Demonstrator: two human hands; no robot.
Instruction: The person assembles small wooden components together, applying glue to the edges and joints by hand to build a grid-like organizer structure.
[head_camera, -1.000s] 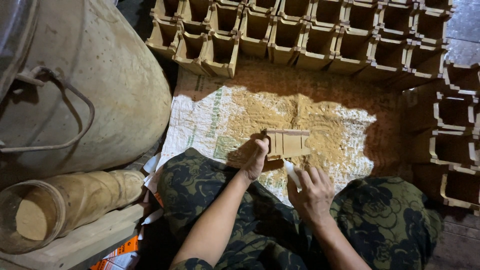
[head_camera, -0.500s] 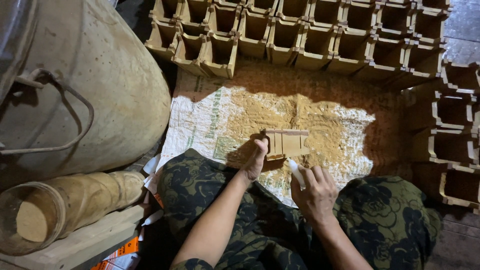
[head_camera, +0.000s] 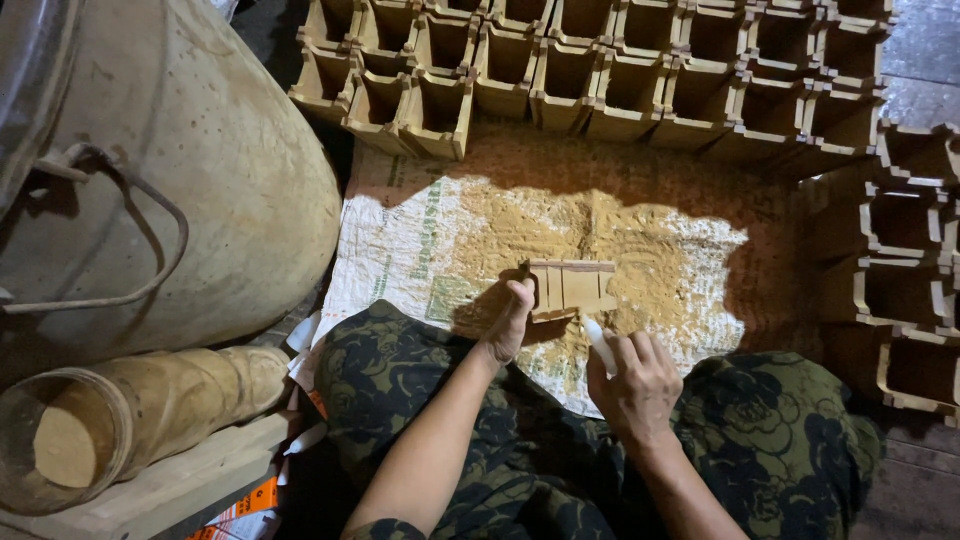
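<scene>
The small wooden frame (head_camera: 570, 288) lies flat on the woven plastic sack (head_camera: 400, 250), near the sack's middle and toward its near edge. It is a pale rectangle of thin slats divided into side-by-side compartments, its surface dusted with the tan powder (head_camera: 650, 250) that coats the sack around it. The powder is fine and loose, spread in an uneven patch; the sack is white with green print, and its weave shows at the left edge.

My left hand (head_camera: 508, 322) is closed on the frame's left end, thumb on top, fingers curled under, wrist bent slightly down. My right hand (head_camera: 636, 385) sits just beside the frame's near right corner, fingers curled around a small white stick-like object (head_camera: 598, 341) whose tip points at the frame. I cannot tell whether the tip touches the wood.

Along the sack's far edge and right edge stand rows of open wooden boxes (head_camera: 640, 60), square and thin-walled, packed side to side. Beyond the left edge rests a large dusty metal drum (head_camera: 200, 170) with a wire handle. A hollow cylinder (head_camera: 120, 420), caked in the same tan dust, lies on a plank below it.
</scene>
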